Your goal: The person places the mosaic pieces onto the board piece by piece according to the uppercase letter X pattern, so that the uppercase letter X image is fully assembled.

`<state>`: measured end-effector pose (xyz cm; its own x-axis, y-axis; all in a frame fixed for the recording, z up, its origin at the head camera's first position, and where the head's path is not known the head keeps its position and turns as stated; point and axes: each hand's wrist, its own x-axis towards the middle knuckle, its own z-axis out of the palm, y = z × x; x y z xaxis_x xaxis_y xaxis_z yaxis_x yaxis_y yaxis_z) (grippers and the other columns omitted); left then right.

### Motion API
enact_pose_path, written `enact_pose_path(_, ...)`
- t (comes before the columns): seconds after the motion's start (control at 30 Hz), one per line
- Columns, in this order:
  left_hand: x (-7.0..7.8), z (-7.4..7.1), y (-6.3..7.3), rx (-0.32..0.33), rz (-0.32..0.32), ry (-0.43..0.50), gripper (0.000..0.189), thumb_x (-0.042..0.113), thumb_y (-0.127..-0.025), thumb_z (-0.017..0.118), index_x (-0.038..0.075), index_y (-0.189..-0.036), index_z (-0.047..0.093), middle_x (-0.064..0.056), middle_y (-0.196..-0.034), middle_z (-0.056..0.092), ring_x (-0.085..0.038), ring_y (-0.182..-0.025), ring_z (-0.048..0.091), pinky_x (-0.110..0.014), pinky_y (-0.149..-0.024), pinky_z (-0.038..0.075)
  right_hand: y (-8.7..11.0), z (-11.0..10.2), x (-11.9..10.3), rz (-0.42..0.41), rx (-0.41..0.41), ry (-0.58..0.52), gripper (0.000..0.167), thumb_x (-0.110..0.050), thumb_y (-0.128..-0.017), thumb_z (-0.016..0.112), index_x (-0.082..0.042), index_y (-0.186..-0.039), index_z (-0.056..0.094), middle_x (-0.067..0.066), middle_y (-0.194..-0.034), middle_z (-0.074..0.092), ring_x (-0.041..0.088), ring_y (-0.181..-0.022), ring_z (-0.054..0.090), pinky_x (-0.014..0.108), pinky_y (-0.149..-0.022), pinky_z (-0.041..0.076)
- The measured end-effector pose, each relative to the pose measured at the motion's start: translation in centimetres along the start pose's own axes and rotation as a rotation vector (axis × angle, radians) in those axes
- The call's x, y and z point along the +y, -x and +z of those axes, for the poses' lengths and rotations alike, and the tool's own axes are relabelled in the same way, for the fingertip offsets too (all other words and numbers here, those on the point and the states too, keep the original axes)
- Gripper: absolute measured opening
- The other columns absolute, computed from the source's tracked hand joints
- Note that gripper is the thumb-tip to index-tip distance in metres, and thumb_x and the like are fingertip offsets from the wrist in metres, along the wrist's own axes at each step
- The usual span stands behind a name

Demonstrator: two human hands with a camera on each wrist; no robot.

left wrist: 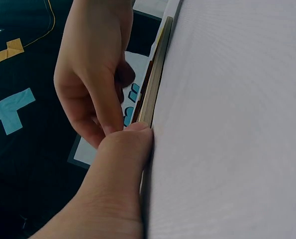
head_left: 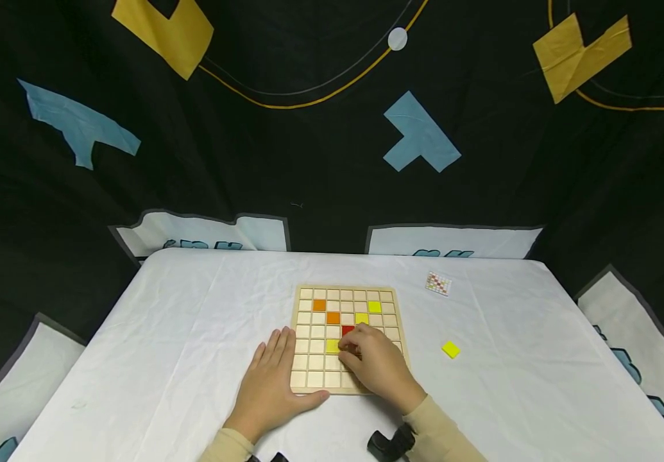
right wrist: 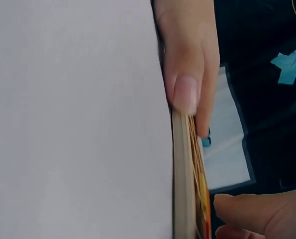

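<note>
A wooden grid board (head_left: pixel 315 378) lies on the white table, its cells mostly pale. Two orange tiles (head_left: pixel 319 305), a red tile (head_left: pixel 348 330) and several yellow tiles (head_left: pixel 374 307) show in its cells. My left hand (head_left: pixel 271 385) rests against the board's left side, fingers straight, thumb along the front edge; the left wrist view shows that thumb (left wrist: pixel 125 149) touching the rim. Over the board, my right hand (head_left: pixel 380 366) has its fingers bent down beside the lower yellow tile (head_left: pixel 332 346). Whether a tile is between its fingertips is hidden. It covers the board's lower right cells.
A loose yellow tile (head_left: pixel 451 349) lies on the tablecloth right of the board. Farther back is a small card (head_left: pixel 438 283) with a coloured grid pattern. A black curtain (head_left: pixel 332 160) hangs behind the table (head_left: pixel 164 321).
</note>
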<state>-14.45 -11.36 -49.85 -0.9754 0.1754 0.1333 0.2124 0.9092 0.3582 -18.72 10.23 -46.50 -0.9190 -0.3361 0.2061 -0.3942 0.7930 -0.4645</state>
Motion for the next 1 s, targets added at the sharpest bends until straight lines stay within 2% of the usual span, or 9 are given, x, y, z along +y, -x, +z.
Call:
enact_pose_path(0.13,0.1,0.0,0.0,-0.001,-0.003,0.010,0.125,0.086,-0.070,0.059,0.000,-0.155,0.027,-0.015,-0.164,0.025,-0.033,-0.153,0.020,-0.052,-0.125,0.020,0.8,-1.4,1.0,0.032,0.002,0.018,0.015,-0.027,-0.087,0.077,-0.021,-0.100,0.074,-0.012,-0.089,0.061,0.003,-0.070,0.049,0.019,-0.059,0.042)
enact_pose_path(0.27,0.3,-0.1,0.0,0.000,-0.002,0.010,0.125,0.085,-0.070,0.060,0.000,-0.155,0.027,-0.014,-0.164,0.025,-0.033,-0.154,0.020,-0.052,-0.125,0.020,1.8,-3.1,2.6,0.106,0.012,0.045,0.017,-0.026,-0.086,0.078,-0.021,-0.102,0.074,-0.014,-0.083,0.057,0.003,-0.064,0.046,0.020,-0.055,0.039)
enact_pose_path(0.47,0.3,-0.2,0.1,0.001,-0.003,0.018,0.125,0.084,-0.070,0.060,0.000,-0.155,0.027,-0.015,-0.164,0.024,-0.033,-0.153,0.020,-0.052,-0.125,0.019,3.3,-5.5,6.3,0.194,0.045,0.115,0.022,-0.022,-0.086,0.077,-0.017,-0.108,0.073,-0.008,-0.090,0.063,0.008,-0.073,0.056,0.027,-0.063,0.046)
enact_pose_path(0.67,0.2,-0.1,0.0,-0.007,-0.004,0.017,0.125,0.086,-0.070,0.059,0.000,-0.155,0.027,-0.015,-0.164,0.024,-0.033,-0.154,0.020,-0.052,-0.125,0.018,4.6,-7.1,10.4,0.332,0.029,0.126,0.048,-0.024,-0.085,0.078,-0.011,-0.128,0.062,0.007,-0.105,0.058,0.015,-0.075,0.051,0.027,-0.059,0.040)
enact_pose_path(0.77,0.2,0.0,0.0,-0.007,-0.008,0.018,0.125,0.086,-0.070,0.059,0.000,-0.155,0.027,-0.015,-0.164,0.025,-0.033,-0.154,0.020,-0.051,-0.125,0.018,5.1,-7.6,11.8,0.367,0.009,0.105,0.061,-0.029,-0.084,0.078,-0.008,-0.137,0.055,0.012,-0.112,0.053,0.017,-0.074,0.049,0.027,-0.058,0.038)
enact_pose_path(0.87,0.2,-0.1,-0.1,-0.004,-0.011,0.018,0.125,0.086,-0.070,0.058,0.000,-0.155,0.027,-0.015,-0.164,0.025,-0.033,-0.154,0.020,-0.052,-0.125,0.018,5.4,-8.1,12.6,0.373,-0.015,0.105,0.059,-0.032,-0.085,0.077,-0.007,-0.134,0.057,0.013,-0.113,0.053,0.021,-0.079,0.056,0.034,-0.061,0.047)
enact_pose_path(1.0,0.2,-0.1,-0.1,-0.007,-0.009,0.008,0.125,0.087,-0.070,0.056,0.000,-0.155,0.027,-0.015,-0.164,0.025,-0.033,-0.154,0.020,-0.052,-0.125,0.019,5.7,-8.7,13.0,0.381,-0.064,0.124,0.039,-0.026,-0.088,0.074,-0.008,-0.121,0.065,0.011,-0.110,0.058,0.027,-0.098,0.063,0.049,-0.080,0.054)
